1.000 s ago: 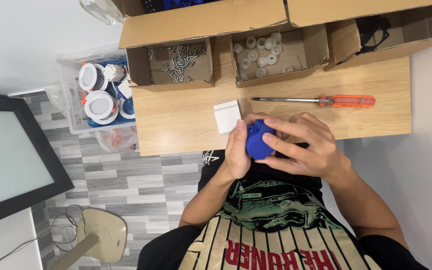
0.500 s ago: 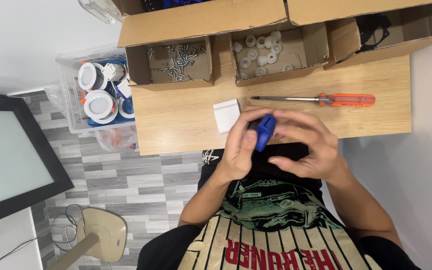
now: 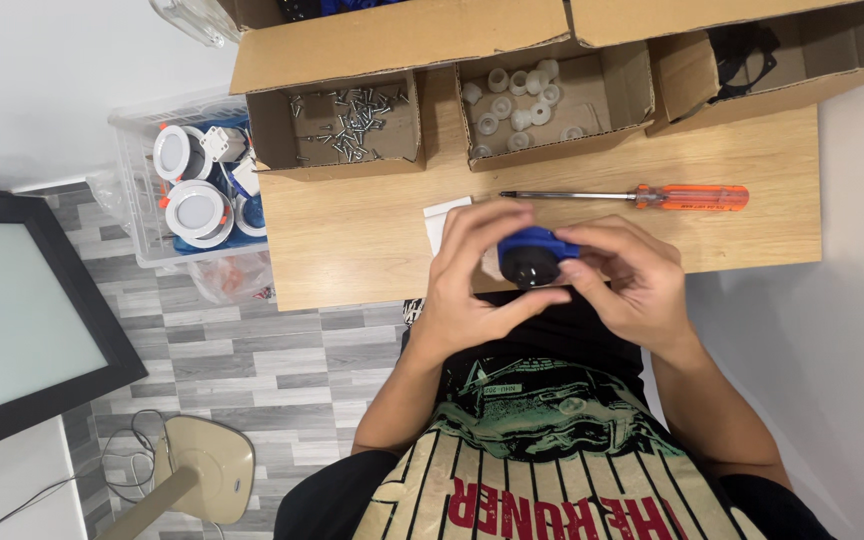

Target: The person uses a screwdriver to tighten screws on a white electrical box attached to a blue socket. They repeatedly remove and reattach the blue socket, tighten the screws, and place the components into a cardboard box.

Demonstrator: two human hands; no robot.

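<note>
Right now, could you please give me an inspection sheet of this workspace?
Surface: wooden table, mostly bare at the front.
Job's things: blue and black part, held in both hands.
Clutter: screwdriver; white card; box of screws; box of white caps; bin of round lamps.
Grippers: left hand and right hand grip the part.
Cables: wires on floor.
Surroundings: grey plank floor, dark-framed panel.
</note>
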